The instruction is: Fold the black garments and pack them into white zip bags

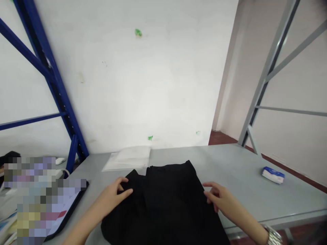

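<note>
A black cloth garment point(171, 200) lies partly folded on the grey tabletop in front of me; its exact kind does not show. At its left part rests my left hand point(116, 194), thumb and fingers apart, with the fingertips at the dark fabric. My right hand point(218, 199) is at the garment's right edge, its fingers loosely bent and apart, with no cloth visibly gripped. The lower end of the garment runs out of view at the bottom.
Clear or white plastic bags point(129, 158) lie flat behind the garment. A blue-and-white tissue pack point(273, 175) sits at the right. A blurred-out tablet-like screen point(68, 204) is at the left. Blue point(55, 80) and grey point(264, 75) rack posts flank the table point(245, 180).
</note>
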Tool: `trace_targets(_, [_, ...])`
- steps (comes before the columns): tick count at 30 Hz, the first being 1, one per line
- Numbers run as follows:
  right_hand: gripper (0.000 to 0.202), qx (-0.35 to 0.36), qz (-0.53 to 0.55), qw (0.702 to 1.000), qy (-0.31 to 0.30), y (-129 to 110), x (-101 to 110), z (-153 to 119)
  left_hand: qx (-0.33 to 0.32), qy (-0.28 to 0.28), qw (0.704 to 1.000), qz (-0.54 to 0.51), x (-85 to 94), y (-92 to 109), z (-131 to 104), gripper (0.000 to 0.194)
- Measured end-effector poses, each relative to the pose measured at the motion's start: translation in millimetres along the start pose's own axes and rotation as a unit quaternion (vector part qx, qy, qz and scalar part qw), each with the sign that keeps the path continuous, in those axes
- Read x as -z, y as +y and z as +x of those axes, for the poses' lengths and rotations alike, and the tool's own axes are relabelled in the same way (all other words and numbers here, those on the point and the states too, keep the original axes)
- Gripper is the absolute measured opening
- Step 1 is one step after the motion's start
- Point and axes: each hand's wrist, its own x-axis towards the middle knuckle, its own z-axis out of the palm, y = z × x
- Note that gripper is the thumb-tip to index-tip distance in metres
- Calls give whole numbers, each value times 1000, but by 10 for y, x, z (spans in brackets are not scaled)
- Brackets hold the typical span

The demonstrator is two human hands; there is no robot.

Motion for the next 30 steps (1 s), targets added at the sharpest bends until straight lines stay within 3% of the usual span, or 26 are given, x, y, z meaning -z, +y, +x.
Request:
trace_targets(3, [39, 76, -32, 996, 30, -32, -37, -26, -30, -6, 999, 32, -47, -7, -113, 52])
trace_targets(6, [53, 172, -96, 980, -24, -232, -102, -35, -105, -94, 989, 52, -139, 158, -241, 63])
trace_targets(9, [69, 185, -143, 970, -63, -312, -209, 31, -147, -147, 976, 65, -246, 377, -244, 46])
trace_targets(12, [53, 161, -133, 975, -68, -236, -236, 147, -162, -131, 976, 62, -273, 563, -79, 10])
trace_targets(16, [28, 135, -81, 985, -66, -107, -99, 339, -144, -128, 980, 46, -213, 767, 347, 29])
trace_targets(19, [30, 117, -41, 992, -32, -4, -23, 490, -118, -81, 987, 68, -280, 860, 663, 32])
trace_targets(21, [38, 102, -37, 994, 12, 86, -26, 542, -115, -38, 988, 95, -387, 869, 728, 30])
trace_targets(23, [44, 104, -49, 992, 61, 173, -50, 520, -133, -18, 984, 117, -489, 829, 618, 31])
trace_targets(26, [47, 160, -74, 980, 88, 243, -63, 376, -156, -56, 977, 132, -545, 677, 240, 40])
trace_targets(30, [56, 191, -146, 971, -2, 192, -4, 207, -92, -67, 975, 189, -394, 382, -107, 68])
